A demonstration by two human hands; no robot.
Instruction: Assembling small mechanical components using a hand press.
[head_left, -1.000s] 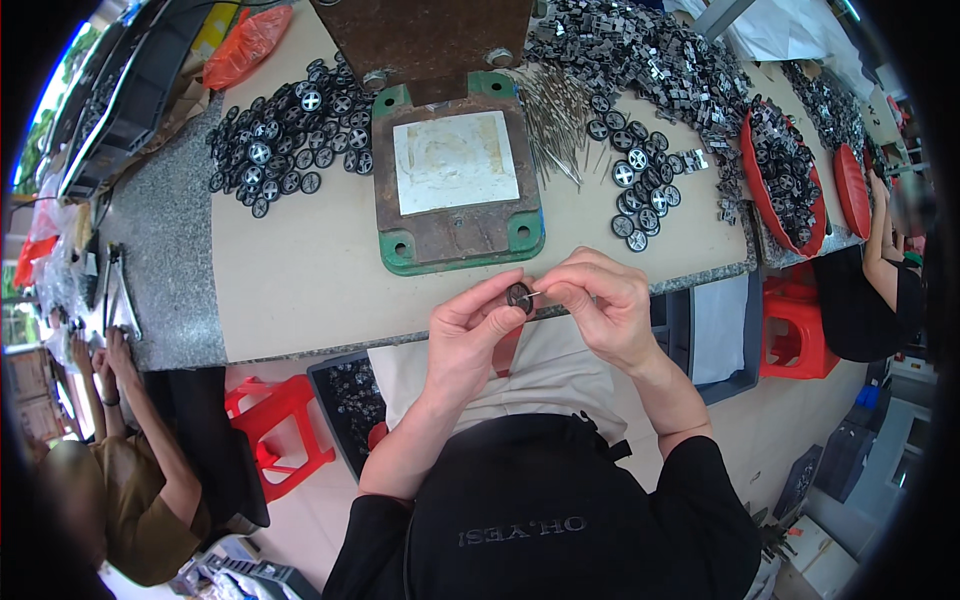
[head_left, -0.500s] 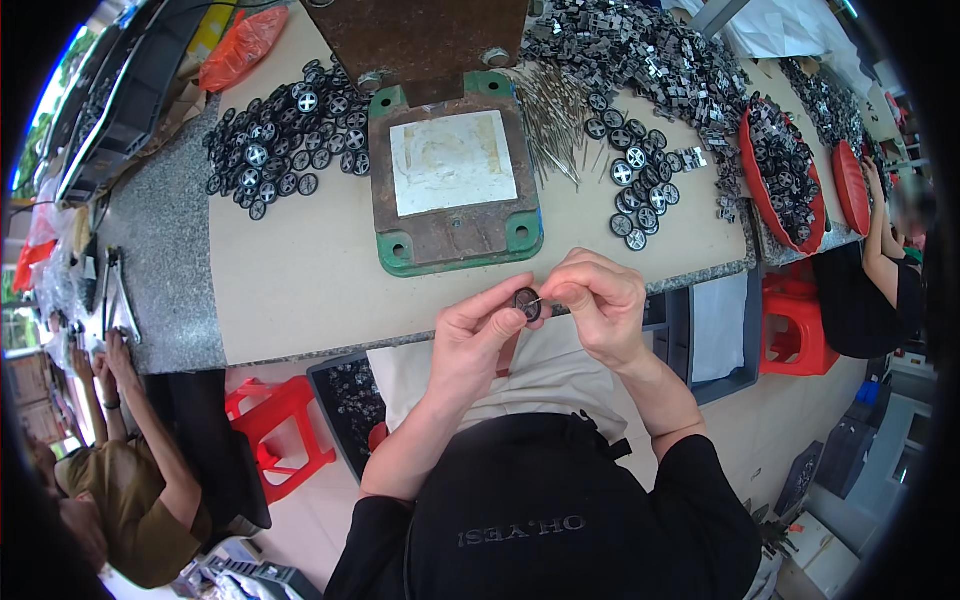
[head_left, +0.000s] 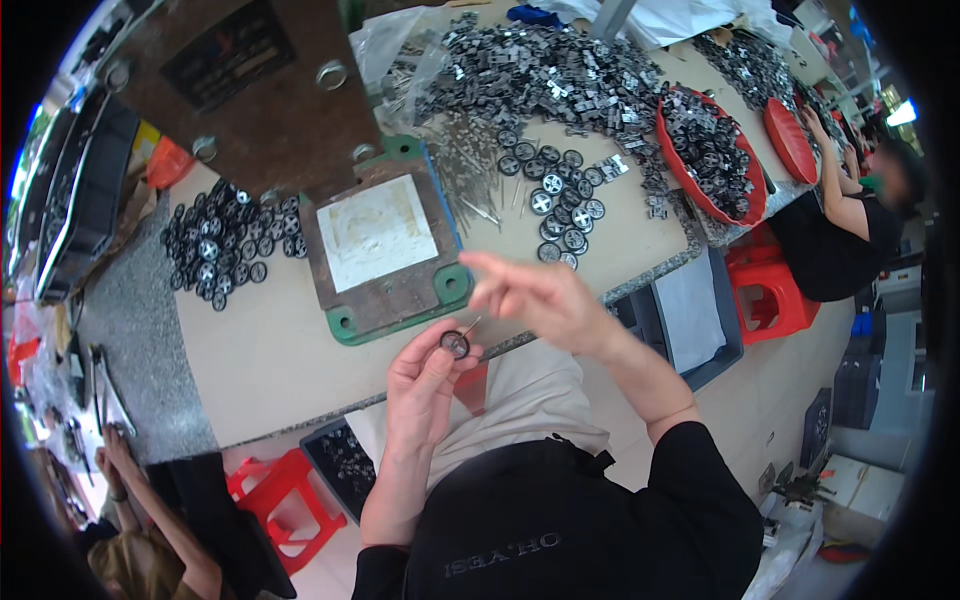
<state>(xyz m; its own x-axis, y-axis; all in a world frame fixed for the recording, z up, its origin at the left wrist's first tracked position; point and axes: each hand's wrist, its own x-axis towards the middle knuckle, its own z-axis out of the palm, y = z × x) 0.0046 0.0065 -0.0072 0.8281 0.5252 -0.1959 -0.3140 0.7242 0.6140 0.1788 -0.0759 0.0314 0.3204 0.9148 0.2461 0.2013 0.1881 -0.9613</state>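
Observation:
Held in the fingers of my left hand (head_left: 416, 390) is a small black toy wheel (head_left: 455, 345) with a spoked hub, just in front of the press's near edge. From the wheel a thin metal pin (head_left: 473, 324) sticks out, up and to the right. My right hand (head_left: 545, 305) is off the wheel, over the table's near edge. Its forefinger is stretched out and slightly blurred, with the other fingers partly curled, and nothing shows in it. Beyond this hand lie loose black wheels (head_left: 553, 184) and a scatter of thin metal pins (head_left: 465, 165).
A heavy press with a green-cornered base (head_left: 345, 322) stands left of centre. More wheels (head_left: 208, 250) are piled left of it. Small grey-black parts (head_left: 540, 75) are heaped at the back, beside a red basket (head_left: 672, 165). Other people work at far left and far right.
My right hand has let go of the pin and moved away from the wheel, its fingers spreading. My left hand keeps the wheel and pin. The view has turned and shifted rightward.

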